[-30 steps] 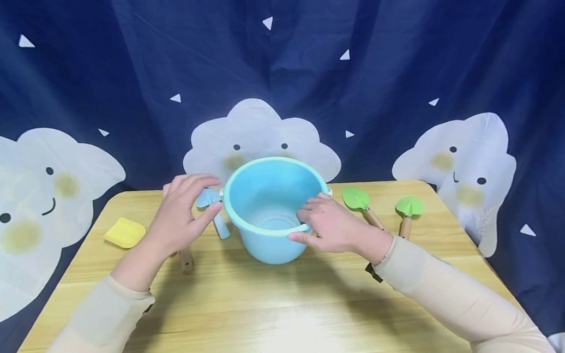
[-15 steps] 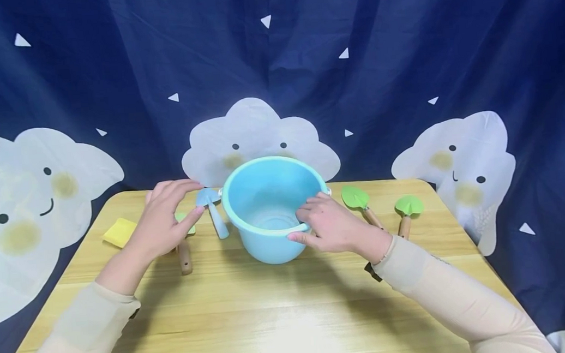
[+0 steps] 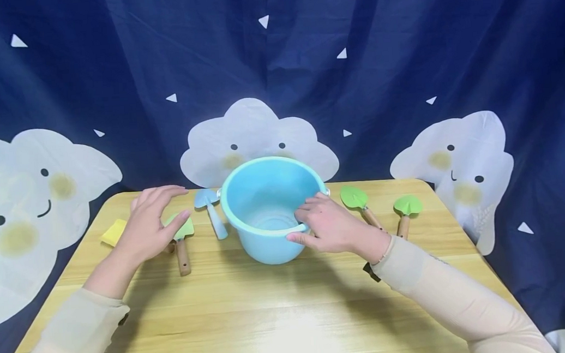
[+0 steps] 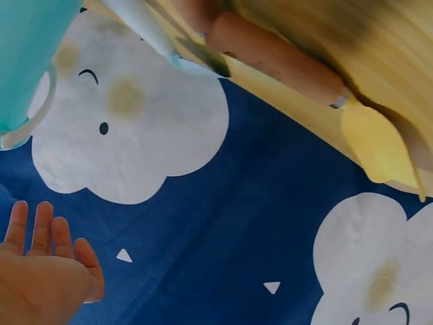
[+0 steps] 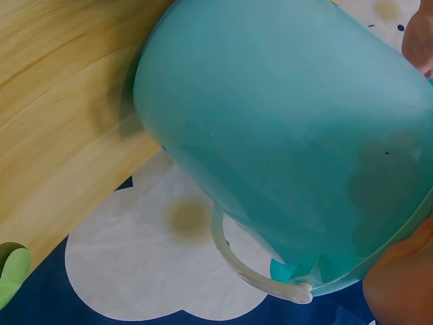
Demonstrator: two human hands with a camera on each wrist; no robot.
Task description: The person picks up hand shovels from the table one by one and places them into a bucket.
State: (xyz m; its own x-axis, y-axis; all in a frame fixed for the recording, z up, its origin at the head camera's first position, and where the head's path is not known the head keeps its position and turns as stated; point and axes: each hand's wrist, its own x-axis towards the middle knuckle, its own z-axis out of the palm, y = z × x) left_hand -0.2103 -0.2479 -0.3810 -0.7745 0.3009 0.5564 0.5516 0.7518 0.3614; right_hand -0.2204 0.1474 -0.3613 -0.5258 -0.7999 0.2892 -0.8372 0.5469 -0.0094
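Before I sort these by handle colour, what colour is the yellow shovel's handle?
Brown; the handle shows best in the left wrist view.

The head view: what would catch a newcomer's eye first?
Most likely the big light-blue bucket, standing near the middle of the table's far half, with the right hand gripping its near rim. Next might come the dark-blue curtain behind it, printed with white cloud faces. Then perhaps the two bright green trowels lying to the bucket's right.
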